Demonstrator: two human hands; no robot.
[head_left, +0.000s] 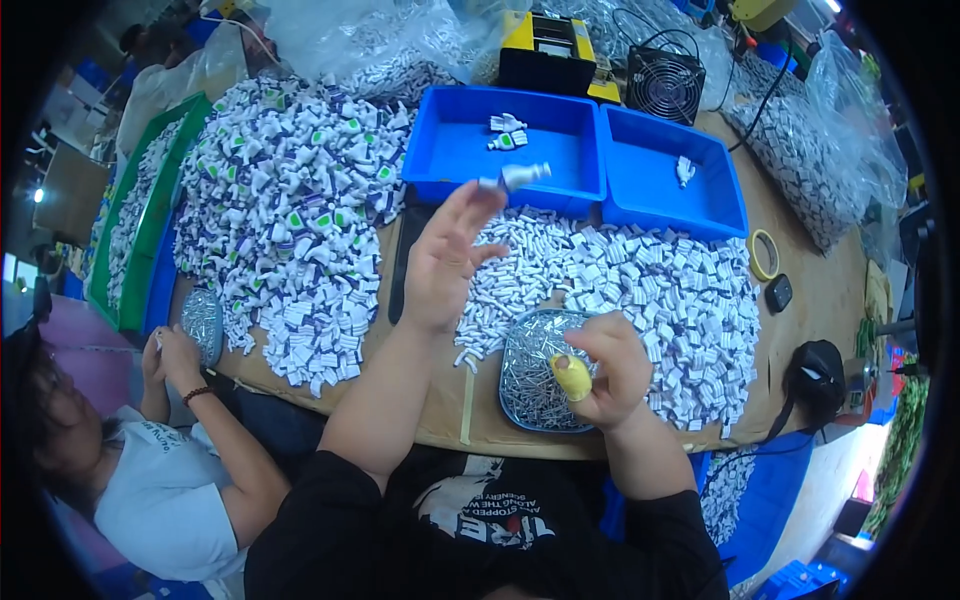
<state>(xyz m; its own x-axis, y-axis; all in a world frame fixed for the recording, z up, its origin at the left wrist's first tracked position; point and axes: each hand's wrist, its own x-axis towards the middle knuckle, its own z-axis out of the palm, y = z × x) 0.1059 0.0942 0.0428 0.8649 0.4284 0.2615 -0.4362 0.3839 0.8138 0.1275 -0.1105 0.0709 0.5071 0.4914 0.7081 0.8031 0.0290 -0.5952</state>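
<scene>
My left hand (445, 262) reaches toward the near wall of the left blue bin (425, 150), fingers spread. Just past its fingertips is a blurred small white figure piece (522, 177), apparently free of the hand. My right hand (612, 368), yellow tape round its thumb, is closed above a tray (505, 395) of silver metal pins (540, 365). Whatever its curled fingers hold, if anything, is hidden. Two white pieces with purple and green markings (507, 141) lie in the left bin. A single white piece (685, 171) lies in the right blue bin (735, 215).
Heaps of small white parts (290, 220) cover the table left and right of my arms. A co-worker (150, 480) sits at the left, hands by another pin tray (202, 325). A small black fan (665, 82), a tape roll (764, 255) and a filled plastic bag (800, 160) stand beyond.
</scene>
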